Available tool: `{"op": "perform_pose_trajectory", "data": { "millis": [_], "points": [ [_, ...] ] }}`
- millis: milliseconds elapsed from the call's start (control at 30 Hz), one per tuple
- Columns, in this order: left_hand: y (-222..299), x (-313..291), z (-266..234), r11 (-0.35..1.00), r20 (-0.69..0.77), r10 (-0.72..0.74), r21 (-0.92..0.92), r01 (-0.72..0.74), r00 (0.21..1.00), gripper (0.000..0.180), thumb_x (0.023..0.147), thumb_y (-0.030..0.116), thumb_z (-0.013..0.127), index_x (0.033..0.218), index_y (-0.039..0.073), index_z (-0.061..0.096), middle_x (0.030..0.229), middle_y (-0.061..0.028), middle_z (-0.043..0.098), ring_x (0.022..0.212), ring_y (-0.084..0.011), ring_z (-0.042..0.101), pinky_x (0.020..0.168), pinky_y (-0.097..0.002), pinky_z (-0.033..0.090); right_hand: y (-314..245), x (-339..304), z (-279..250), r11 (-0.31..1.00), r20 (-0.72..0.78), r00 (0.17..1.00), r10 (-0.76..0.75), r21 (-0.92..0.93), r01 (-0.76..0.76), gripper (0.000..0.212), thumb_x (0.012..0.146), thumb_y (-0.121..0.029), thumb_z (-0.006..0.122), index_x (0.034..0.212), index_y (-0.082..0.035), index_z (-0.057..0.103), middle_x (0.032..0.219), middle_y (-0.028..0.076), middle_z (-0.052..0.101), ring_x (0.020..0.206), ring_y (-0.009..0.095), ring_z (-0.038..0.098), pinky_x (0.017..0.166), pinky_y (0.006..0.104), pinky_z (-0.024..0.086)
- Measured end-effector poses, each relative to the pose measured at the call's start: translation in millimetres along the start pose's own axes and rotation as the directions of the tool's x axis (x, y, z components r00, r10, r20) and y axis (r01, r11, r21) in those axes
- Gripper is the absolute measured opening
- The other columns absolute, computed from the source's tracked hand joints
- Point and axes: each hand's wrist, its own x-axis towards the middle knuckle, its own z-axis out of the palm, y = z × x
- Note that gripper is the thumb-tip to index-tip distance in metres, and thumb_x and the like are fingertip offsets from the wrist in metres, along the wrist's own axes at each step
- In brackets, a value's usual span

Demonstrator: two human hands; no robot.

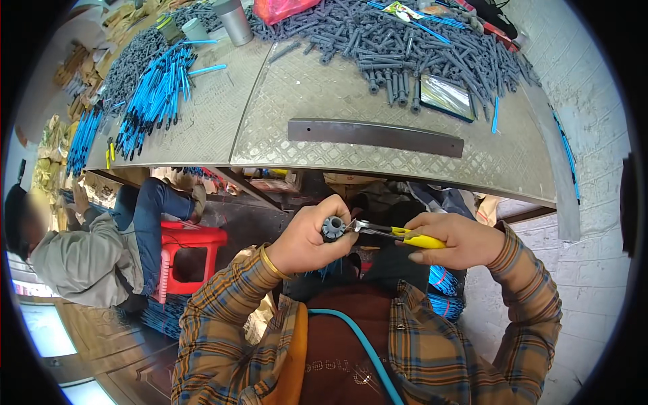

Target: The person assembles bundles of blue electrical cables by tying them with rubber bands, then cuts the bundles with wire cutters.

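So the grey slotted plastic piece (333, 228) is up in front of my chest, just out from the table's front edge, round notched end facing up at me. My left hand (307, 236) has it pinched, fingers and thumb wrapped round its sides. My right hand (466, 239) is curled around the yellow-handled pliers (422, 239), thumb along the near side, with the metal nose pointing left, right by my left fingertips and the grey piece. Can't tell from this angle if the nose is actually biting on anything. Both my arms are in brown plaid sleeves (219, 324). Beyond my hands is the table (270, 138), with a dark metal bar (376, 140) lying along the front part of it. Behind that there's a big heap of grey plastic parts (405, 47), with a dark-edged flat tray or case (446, 98) at its near right side. Farther back there's a red plastic bag (282, 8) and a metal cup (233, 23). Over on the left half sits a pile of blue sticks with black ends (155, 94). Below that, off to my left, a co-worker in a pale grey jacket (81, 260) is sitting near a red plastic stool (192, 236).
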Motion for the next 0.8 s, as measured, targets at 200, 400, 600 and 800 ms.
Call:
{"op": "perform_pose_trajectory", "data": {
  "millis": [200,400,600,800],
  "points": [
    [0.1,-0.3,1.7,1.0,0.022,-0.027,-0.008,0.027,0.999,0.02,0.073,0.004,0.063,0.08,0.006,0.044,0.07,-0.0032,0.059,0.064,-0.0091,0.058,0.057,-0.0228,0.045,-11.4,0.2,-14.6,0.99,0.155,0.985,0.081,0.099,-0.097,0.036,0.082,-0.026,0.062,0.11,-0.004,0.059,0.11,0.014,0.054,0.1,0.026,0.054,0.087,0.0316,0.041],
    [2.0,1.3,1.8,1.0,0.015,0.006,0.021,-0.006,1.0,0.02,0.072,0.003,0.063,0.08,0.006,0.045,0.07,-0.0026,0.058,0.063,-0.009,0.057,0.057,-0.0236,0.044,-10.1,-1.2,-15.4,0.995,0.132,0.989,0.062,0.068,-0.071,0.034,0.082,-0.026,0.062,0.107,-0.003,0.06,0.11,0.013,0.054,0.097,0.025,0.055,0.085,0.0315,0.042],
    [0.5,1.5,4.1,0.999,0.004,-0.024,0.021,0.023,1.0,0.022,0.071,0.003,0.065,0.08,0.006,0.045,0.071,-0.003,0.058,0.062,-0.0093,0.056,0.057,-0.0238,0.043,-20.2,0.9,-21.1,0.996,0.145,0.988,0.059,-0.072,-0.048,0.03,0.083,-0.028,0.061,0.098,-0.002,0.062,0.101,0.013,0.058,0.089,0.022,0.057,0.078,0.0309,0.045],
    [0.7,-6.7,-1.4,1.0,0.106,0.015,-0.022,-0.013,0.994,0.033,0.065,0.009,0.076,0.083,0.005,0.048,0.075,-0.0038,0.058,0.067,-0.0097,0.057,0.06,-0.0242,0.044,4.1,-2.6,-13.4,0.901,0.417,0.886,0.205,0.274,-0.337,0.035,0.084,-0.031,0.06,0.095,0.002,0.055,0.08,0.015,0.061,0.069,0.021,0.06,0.063,0.0296,0.049]
  ]
}}
